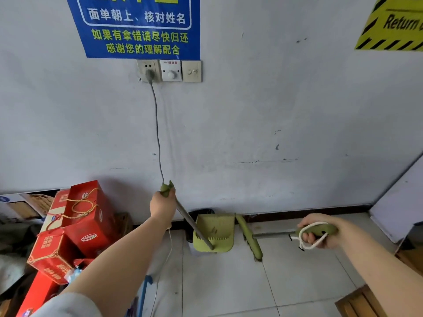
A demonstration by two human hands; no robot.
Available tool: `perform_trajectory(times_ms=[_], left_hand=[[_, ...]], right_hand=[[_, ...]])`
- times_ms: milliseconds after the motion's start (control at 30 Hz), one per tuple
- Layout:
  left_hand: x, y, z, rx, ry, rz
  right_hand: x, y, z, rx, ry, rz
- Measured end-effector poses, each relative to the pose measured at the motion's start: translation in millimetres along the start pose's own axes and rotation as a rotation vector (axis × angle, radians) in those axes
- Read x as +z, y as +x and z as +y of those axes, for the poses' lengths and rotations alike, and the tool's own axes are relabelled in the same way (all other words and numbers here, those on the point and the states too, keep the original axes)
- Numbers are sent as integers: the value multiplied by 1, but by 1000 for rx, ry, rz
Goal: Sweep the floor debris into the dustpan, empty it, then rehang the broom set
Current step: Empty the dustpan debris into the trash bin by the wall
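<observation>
My left hand (162, 205) grips the green top end of the dustpan's grey pole. The green dustpan (215, 232) hangs low by the wall, over a dark bin (201, 212) with a black liner. My right hand (320, 234) grips the green broom handle (320, 230), with its white hanging cord looped around my fingers. The broom's green head (249, 240) stands just right of the dustpan, bristles toward the tiled floor. I see no debris on the floor.
Red gift boxes (77, 227) are stacked at the left against the white wall. A grey cable (157, 133) drops from a wall socket (148, 70) to near my left hand. A white panel (398, 202) leans at the right and a cardboard box (364, 303) sits at bottom right.
</observation>
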State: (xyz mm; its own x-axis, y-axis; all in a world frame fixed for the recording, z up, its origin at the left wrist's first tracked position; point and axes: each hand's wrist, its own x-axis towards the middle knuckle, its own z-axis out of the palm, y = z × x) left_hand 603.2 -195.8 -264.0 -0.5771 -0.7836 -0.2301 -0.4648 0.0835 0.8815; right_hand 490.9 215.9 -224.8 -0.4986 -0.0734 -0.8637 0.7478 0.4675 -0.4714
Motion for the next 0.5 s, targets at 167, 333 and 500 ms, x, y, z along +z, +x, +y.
perform_trajectory(times_ms=[167,333,500], left_hand=[[8,16,-7,-161,-193,47],[9,28,1,-412,-509,92],[8,44,0,-444,-274,9]], right_hand=[[0,-7,-1,6,96,20],[10,-15,1,25,138,37],[9,-23,5,46,172,66]])
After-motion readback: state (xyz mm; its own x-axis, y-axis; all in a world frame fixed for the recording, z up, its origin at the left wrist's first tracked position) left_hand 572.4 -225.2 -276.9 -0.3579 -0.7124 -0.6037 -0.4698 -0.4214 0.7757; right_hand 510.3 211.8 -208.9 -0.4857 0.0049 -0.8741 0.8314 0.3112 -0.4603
